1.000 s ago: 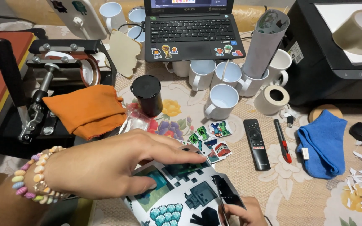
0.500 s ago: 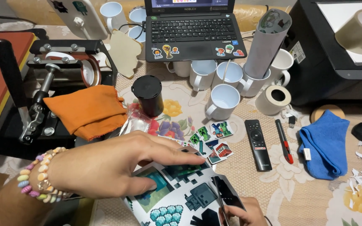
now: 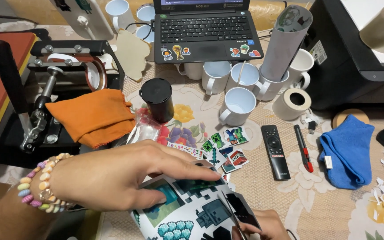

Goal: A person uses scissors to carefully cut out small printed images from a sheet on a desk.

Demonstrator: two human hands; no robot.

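Hands: left hand [image 3: 112, 180] flat, fingers pressing printed sheet [image 3: 187, 211] | right hand [image 3: 263, 226] pinching sheet's lower edge

A single head-worn camera looks steeply down and forward over a cluttered table [image 3: 316, 209] from the person's seat. It sits close: the left hand [image 3: 112, 178] and printed sheet [image 3: 187, 209] fill the lower edge, partly cropped, and the right hand [image 3: 263, 226] barely enters at the bottom. Farther off, the laptop [image 3: 205, 29] lies at the top edge, a press [image 3: 45, 102] at the left and a black machine [image 3: 356, 58] at the right. No second view overlaps it.
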